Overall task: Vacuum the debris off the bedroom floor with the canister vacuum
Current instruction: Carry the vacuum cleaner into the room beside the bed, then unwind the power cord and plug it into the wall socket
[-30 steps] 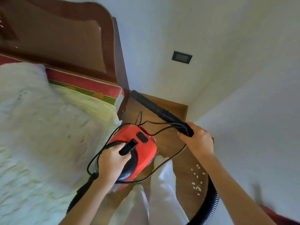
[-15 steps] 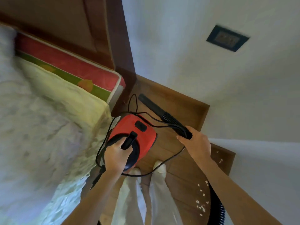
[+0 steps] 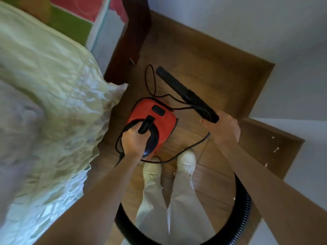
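bed (image 3: 44,89) on left, cord (image 3: 187,149) looped by feet, debris (image 3: 275,150) far right, left hand (image 3: 135,141) gripping red vac (image 3: 155,115) handle, right hand (image 3: 223,129) holding hose nozzle (image 3: 184,92)

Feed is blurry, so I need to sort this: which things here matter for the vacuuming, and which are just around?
Job: red canister vacuum; black ribbed hose; black nozzle tube; white debris bits; wooden floor.
Around: pale quilted bed cover; dark wooden bedpost.
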